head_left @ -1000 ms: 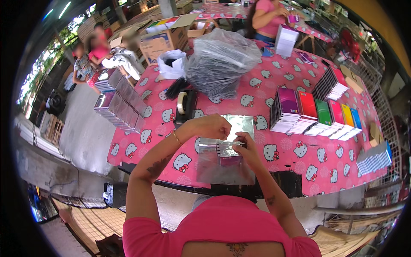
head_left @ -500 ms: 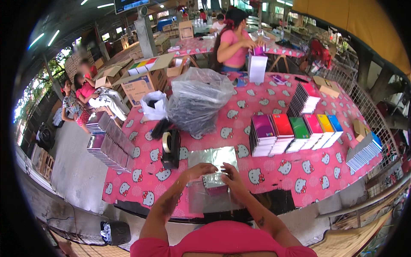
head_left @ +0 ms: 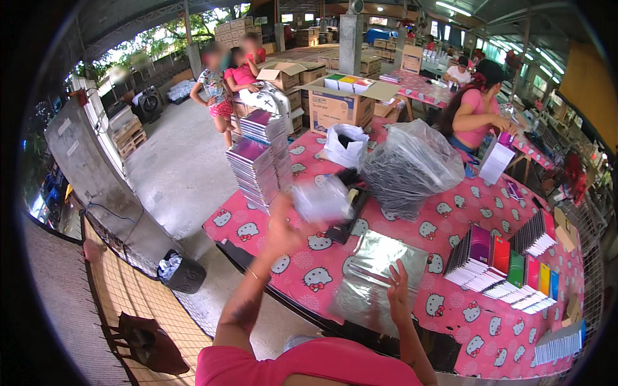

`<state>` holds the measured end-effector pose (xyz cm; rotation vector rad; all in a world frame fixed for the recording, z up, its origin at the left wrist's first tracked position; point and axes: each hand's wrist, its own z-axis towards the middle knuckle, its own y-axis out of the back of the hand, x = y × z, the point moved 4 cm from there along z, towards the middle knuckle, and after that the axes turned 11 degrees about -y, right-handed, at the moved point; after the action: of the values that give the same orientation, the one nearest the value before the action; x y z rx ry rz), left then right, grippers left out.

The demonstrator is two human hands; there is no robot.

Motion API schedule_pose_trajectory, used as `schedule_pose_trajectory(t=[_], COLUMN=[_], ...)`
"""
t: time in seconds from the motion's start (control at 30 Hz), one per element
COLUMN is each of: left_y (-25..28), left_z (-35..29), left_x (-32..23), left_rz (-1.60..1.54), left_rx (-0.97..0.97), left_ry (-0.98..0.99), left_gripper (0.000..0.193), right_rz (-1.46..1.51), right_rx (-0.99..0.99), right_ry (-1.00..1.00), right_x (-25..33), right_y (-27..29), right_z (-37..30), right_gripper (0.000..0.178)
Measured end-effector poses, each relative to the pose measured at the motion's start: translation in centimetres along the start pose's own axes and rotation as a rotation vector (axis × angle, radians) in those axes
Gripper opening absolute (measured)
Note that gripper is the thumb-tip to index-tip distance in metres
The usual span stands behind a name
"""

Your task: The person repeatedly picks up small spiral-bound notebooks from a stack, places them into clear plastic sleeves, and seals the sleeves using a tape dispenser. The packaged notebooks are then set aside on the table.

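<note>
My left hand [head_left: 283, 228], smeared by motion, holds a pale notebook bundle [head_left: 322, 201] above the table, beside the stacked notebooks [head_left: 248, 172]. The bundle is too blurred to show its cover. My right hand [head_left: 399, 293] is open with its fingers apart and raised, holding nothing. It is over the right side of a pile of clear plastic bags [head_left: 373, 276] lying flat on the table. Behind the bundle stands a black tape dispenser [head_left: 342, 228], partly hidden.
A large plastic bag of black material [head_left: 412, 168] stands near a white bag [head_left: 346, 147] and an open carton [head_left: 335, 112]. Rows of coloured notebooks [head_left: 499, 257] fill the right side. A co-worker [head_left: 476, 112] handles notebooks across the table. A bin [head_left: 183, 273] stands on the floor.
The view has swung left. My hands have parted: the left has carried the bundle from the plastic bags toward the notebook stacks, while the right has let go and stays near the bags.
</note>
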<state>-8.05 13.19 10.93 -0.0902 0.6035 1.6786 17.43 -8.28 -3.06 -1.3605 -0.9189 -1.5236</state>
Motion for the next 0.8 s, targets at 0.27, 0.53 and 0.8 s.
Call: schedule_pose_trajectory(t=[0.27,0.53,0.8], left_y=[13.1,1.2,-23.2], left_z=[7.3,4.3,-8.6], left_x=[22.1,10.5,-17.2], left_rz=[0.405,0.405,-0.478], left_rx=[-0.304,-0.543,0.692], left_ry=[0.856,0.226,-0.163], left_gripper=[0.096,0.055,0.052], right_rz=[0.118,0.003,-0.888], right_rx=[-0.236,-0.556,-1.031], right_ry=[-0.349,-0.253,-0.006], right_x=[-5.8,-8.3,3.4], right_y=[-1.9,4.2,21.6], right_z=[-3.0,-9.2,-12.7], right_gripper=[0.035,0.033,0.043])
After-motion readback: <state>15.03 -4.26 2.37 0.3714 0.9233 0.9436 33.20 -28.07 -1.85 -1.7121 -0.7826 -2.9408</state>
